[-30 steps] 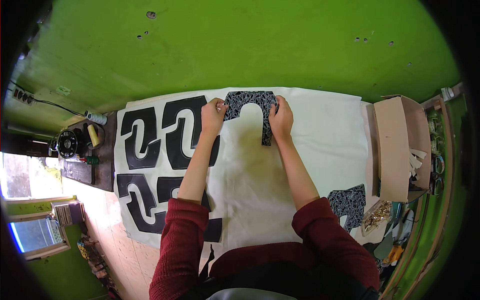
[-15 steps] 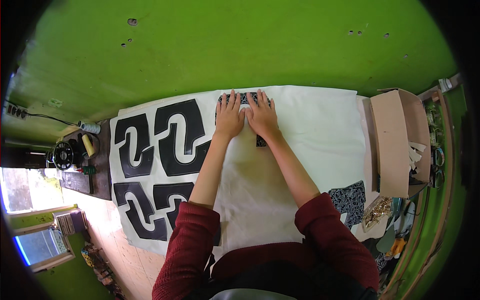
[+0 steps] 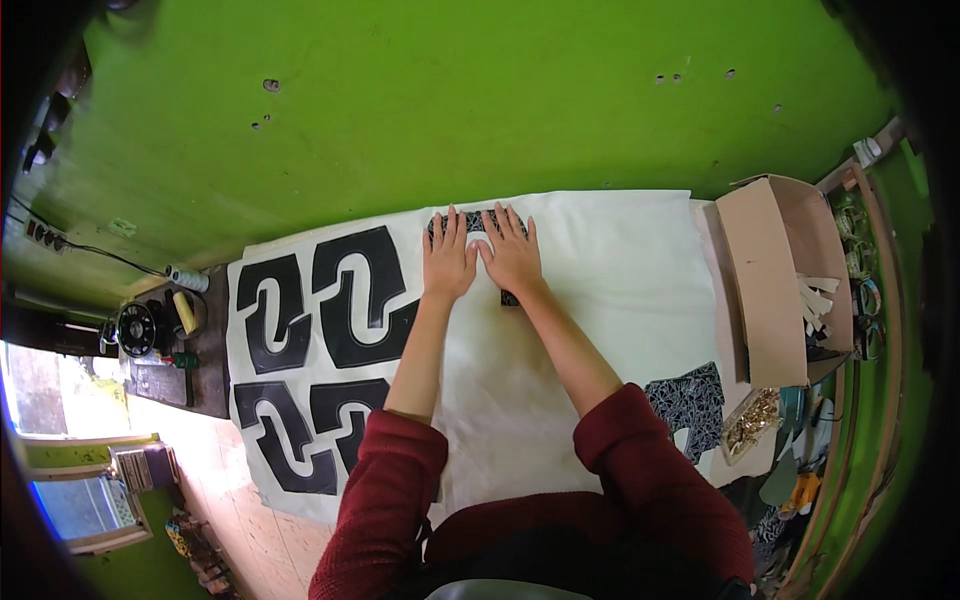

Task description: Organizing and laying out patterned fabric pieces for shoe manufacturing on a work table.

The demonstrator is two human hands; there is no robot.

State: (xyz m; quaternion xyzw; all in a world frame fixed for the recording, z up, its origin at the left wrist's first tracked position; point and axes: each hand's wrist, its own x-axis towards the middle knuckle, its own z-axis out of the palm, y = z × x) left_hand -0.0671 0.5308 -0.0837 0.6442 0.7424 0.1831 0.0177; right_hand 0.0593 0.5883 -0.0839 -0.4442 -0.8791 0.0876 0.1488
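My left hand (image 3: 449,264) and my right hand (image 3: 512,262) lie flat, side by side, on a black-and-grey patterned cut piece (image 3: 470,222) near the far edge of the work surface. Fingers on both hands are stretched out, pointing away from me, and the thumbs come close together. Between and around the hands the piece's curved top shows, and one end (image 3: 510,299) sticks out below my right wrist; the rest is covered. Under it spreads a large white sheet (image 3: 610,310). To the left, several black curved cut-outs (image 3: 360,242) lie on the sheet, one partly behind my left sleeve.
An open cardboard box (image 3: 762,290) with pale strips stands at the right. Nearer me are a patterned scrap (image 3: 690,405) and a tray of small gold-coloured bits (image 3: 748,425). A machine with a black wheel (image 3: 137,329) stands left. Behind the table rises a green wall (image 3: 480,100).
My view has shifted a little, so the table sits lower in the picture. Both hands stay flat on the patterned piece, their fingers slightly more spread.
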